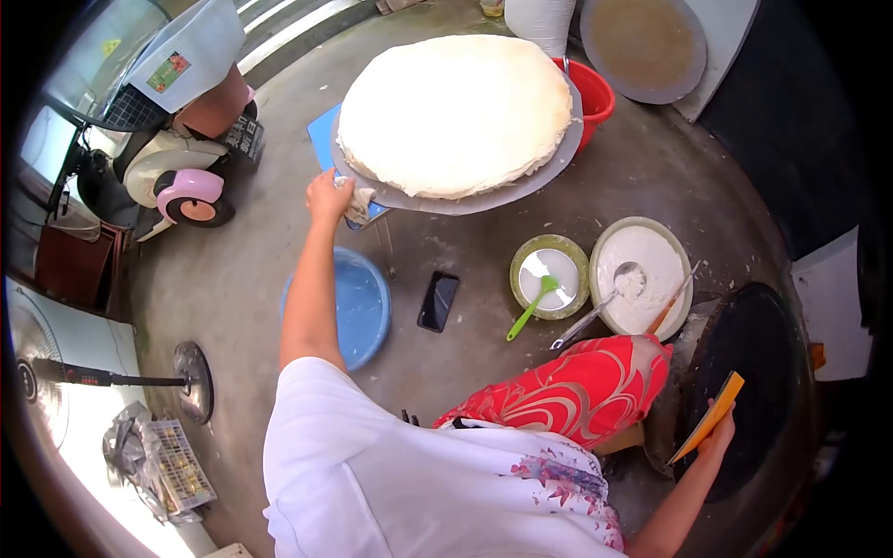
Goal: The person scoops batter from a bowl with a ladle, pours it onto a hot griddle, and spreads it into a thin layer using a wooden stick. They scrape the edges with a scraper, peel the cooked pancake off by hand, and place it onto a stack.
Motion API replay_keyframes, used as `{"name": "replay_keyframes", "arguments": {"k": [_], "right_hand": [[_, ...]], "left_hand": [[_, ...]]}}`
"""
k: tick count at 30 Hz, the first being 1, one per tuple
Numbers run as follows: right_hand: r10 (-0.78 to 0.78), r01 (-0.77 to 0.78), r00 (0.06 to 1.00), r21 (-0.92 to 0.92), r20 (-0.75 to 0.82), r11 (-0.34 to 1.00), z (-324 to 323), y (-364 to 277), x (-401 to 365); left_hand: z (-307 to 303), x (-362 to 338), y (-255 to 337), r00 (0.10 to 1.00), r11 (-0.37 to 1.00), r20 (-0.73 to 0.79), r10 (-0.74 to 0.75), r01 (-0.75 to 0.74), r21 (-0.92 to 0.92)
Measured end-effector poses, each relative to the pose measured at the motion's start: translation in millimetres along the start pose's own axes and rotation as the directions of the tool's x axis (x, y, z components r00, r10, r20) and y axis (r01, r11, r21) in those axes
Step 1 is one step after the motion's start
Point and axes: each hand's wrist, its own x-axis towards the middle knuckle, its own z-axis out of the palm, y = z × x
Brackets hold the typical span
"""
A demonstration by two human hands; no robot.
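My left hand (329, 196) is closed on a crumpled pale cloth (361, 202) at the near left edge of a round grey board (446, 204). On that board lies a thick stack of thin, pale round flatbreads (451, 112). Down at the right, my right hand (718, 431) grips a flat yellow-orange scraper (712, 416), held at a slant above a large round black griddle (767, 372). A bowl of white batter (642, 242) with a ladle (629, 280) in it stands near the griddle. Beside it, a smaller olive bowl (581, 270) holds white liquid and a green brush (547, 285).
On the floor are a blue basin (370, 307) and a black phone (438, 301). A red bucket (595, 102) stands behind the board. To the left are a fan (112, 377), a plastic crate (177, 465) and a pink-and-white scooter (186, 191). Another round board (644, 46) leans at the back.
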Motion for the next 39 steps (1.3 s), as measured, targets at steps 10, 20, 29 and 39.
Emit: {"name": "replay_keyframes", "arguments": {"k": [10, 20, 29, 39], "right_hand": [[-0.062, -0.114, 0.830, 0.276, 0.554, 0.954, 27.5, -11.8, -48.3], [-0.255, -0.295, 0.506, 0.444, 0.824, 0.846, 186.4, -6.5, -178.5], [-0.371, 0.334, 0.629, 0.194, 0.684, 0.923, 169.6, 1.7, -197.3], [-0.271, 0.229, 0.785, 0.147, 0.557, 0.962, 70.9, -1.7, -159.0]], "left_hand": [[-19.8, -40.1, 30.7, 0.991, 0.696, 0.116, -0.060, 0.124, -0.707], [-71.1, -242.9, 229.6, 0.314, 0.186, 0.577, 0.754, 0.741, -0.646], [11.6, -156.7, 251.4, 0.364, -0.210, 0.759, 0.540, 0.932, -0.297], [45.2, -30.3, 201.1, 0.580, -0.506, 0.710, 0.400, 0.786, -0.356]]}}
